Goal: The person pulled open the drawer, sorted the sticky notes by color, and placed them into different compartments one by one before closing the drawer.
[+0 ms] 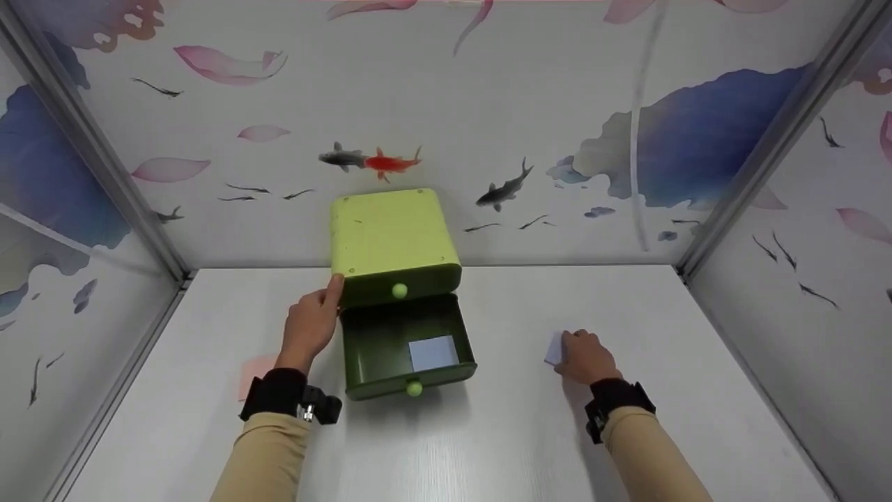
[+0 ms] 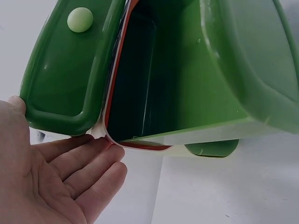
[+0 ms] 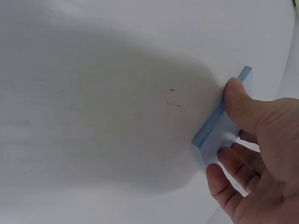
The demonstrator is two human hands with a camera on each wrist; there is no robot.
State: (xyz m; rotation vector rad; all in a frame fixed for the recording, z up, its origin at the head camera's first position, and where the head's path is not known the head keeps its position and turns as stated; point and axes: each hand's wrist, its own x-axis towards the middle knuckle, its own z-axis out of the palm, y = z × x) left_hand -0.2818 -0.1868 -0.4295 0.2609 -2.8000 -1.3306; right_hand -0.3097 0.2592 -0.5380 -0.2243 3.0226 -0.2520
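A small green drawer box [image 1: 394,237] stands against the back wall, its lower drawer [image 1: 376,348] pulled out. Inside that drawer, toward the right, lies a light-blue pad of notes [image 1: 433,353]. My left hand [image 1: 311,324] touches the box's left side by the upper drawer. In the left wrist view, the fingers of the left hand [image 2: 70,172] are fairly straight against the box corner. To the right of the drawer, my right hand [image 1: 587,357] pinches another light-blue notepad [image 3: 217,128] at the tabletop, thumb on its edge; the fingers partly cover it.
On the white table [image 1: 509,432], a pink paper square [image 1: 256,373] lies partly behind the left wrist. Printed panels enclose the back and both sides, with metal posts [image 1: 752,146] at the corners. The open drawer's front knob [image 1: 414,388] juts toward me.
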